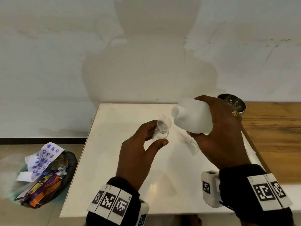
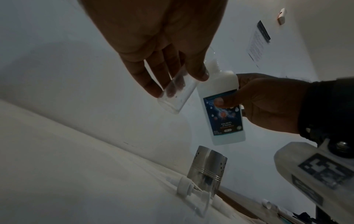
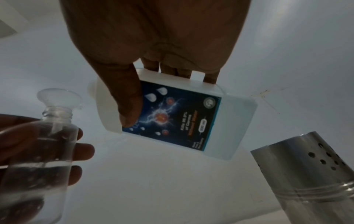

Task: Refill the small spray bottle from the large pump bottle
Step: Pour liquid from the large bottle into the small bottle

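Observation:
My left hand (image 1: 155,136) grips the small clear bottle (image 1: 160,135) above the white table, thumb in front and fingers behind. A clear funnel (image 1: 163,124) sits in its neck. The right wrist view shows the small bottle (image 3: 44,148) partly filled with clear liquid under the funnel (image 3: 59,97). My right hand (image 1: 210,118) holds the large white bottle (image 1: 193,117) tilted, its open neck pointing left, just above and right of the funnel. Its blue label (image 3: 172,115) faces down. No stream shows. The pump head (image 1: 189,141) lies on the table under the large bottle.
A perforated steel cup (image 1: 234,103) stands behind my right hand, near the wooden counter (image 1: 273,136). The white table (image 1: 114,160) ends at the wall. A full rubbish bag (image 1: 47,176) sits on the floor at the left.

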